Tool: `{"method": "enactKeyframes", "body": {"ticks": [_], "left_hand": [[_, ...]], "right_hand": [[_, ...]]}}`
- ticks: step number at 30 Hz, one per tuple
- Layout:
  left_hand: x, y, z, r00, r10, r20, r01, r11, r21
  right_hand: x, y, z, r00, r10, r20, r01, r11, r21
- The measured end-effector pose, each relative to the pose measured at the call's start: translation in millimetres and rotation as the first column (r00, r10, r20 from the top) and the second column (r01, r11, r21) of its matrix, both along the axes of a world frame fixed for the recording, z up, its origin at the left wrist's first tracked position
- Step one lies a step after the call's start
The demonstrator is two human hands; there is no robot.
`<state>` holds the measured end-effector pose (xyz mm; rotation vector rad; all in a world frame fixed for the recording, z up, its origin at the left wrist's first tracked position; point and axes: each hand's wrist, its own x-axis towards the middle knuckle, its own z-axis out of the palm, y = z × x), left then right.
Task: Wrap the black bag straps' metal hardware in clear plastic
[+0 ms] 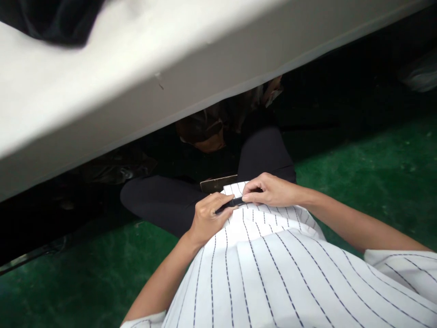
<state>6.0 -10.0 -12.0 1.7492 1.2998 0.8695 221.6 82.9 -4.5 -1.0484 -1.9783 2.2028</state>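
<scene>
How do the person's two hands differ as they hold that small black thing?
The left hand sits lower in the picture; the right hand sits higher. The left forearm rises from below, while the right forearm slants in from the right. Both hold the small black thing.

One left hand (209,214) and one right hand (269,189), two in all; one black strip (238,201). One shirt (249,273), two sleeves (403,269). Two legs (160,200). One bench (170,77), one dark cloth (51,20), one board (218,184), one floor (375,173). The brown scraps (210,141) below are too dark to count.
</scene>
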Motion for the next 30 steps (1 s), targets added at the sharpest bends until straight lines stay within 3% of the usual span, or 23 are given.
{"method": "enactKeyframes", "body": {"ticks": [5, 10, 14, 18, 21, 23, 26, 30], "left_hand": [[4, -1, -0.1, 0.999, -0.034, 0.035, 0.035, 0.999, -0.013], [1, 0, 2.3, 1.000, 0.003, -0.003, -0.003, 1.000, -0.012], [9, 6, 2.3, 1.000, -0.016, 0.007, 0.016, 1.000, 0.026], [8, 11, 2.8, 1.000, 0.007, -0.015, -0.008, 0.997, -0.076], [-9, 18, 4.7, 0.996, 0.082, -0.045, -0.090, 0.965, -0.245], [-26, 26, 6.2, 0.987, 0.155, -0.036, -0.158, 0.926, -0.344], [-53, 38, 8.6, 0.976, 0.213, 0.041, -0.169, 0.865, -0.472], [-91, 43, 18.0, 0.959, 0.282, 0.042, -0.222, 0.832, -0.509]], "right_hand": [[-9, -10, -1.8, 0.999, -0.051, -0.010, 0.051, 0.999, 0.001], [-4, -4, 0.2, 0.999, -0.017, -0.047, 0.016, 1.000, -0.011], [-6, -4, -2.9, 0.997, -0.065, -0.052, 0.066, 0.998, 0.020], [-5, -1, -13.1, 0.993, -0.087, -0.073, 0.075, 0.985, -0.157], [13, 13, -19.5, 0.994, -0.103, -0.031, 0.091, 0.958, -0.272], [31, 25, -19.7, 0.994, -0.109, 0.016, 0.110, 0.958, -0.266], [61, 39, -13.4, 0.987, -0.129, 0.093, 0.146, 0.968, -0.205], [99, 52, -1.7, 0.928, -0.334, 0.163, 0.346, 0.937, -0.049]]}}
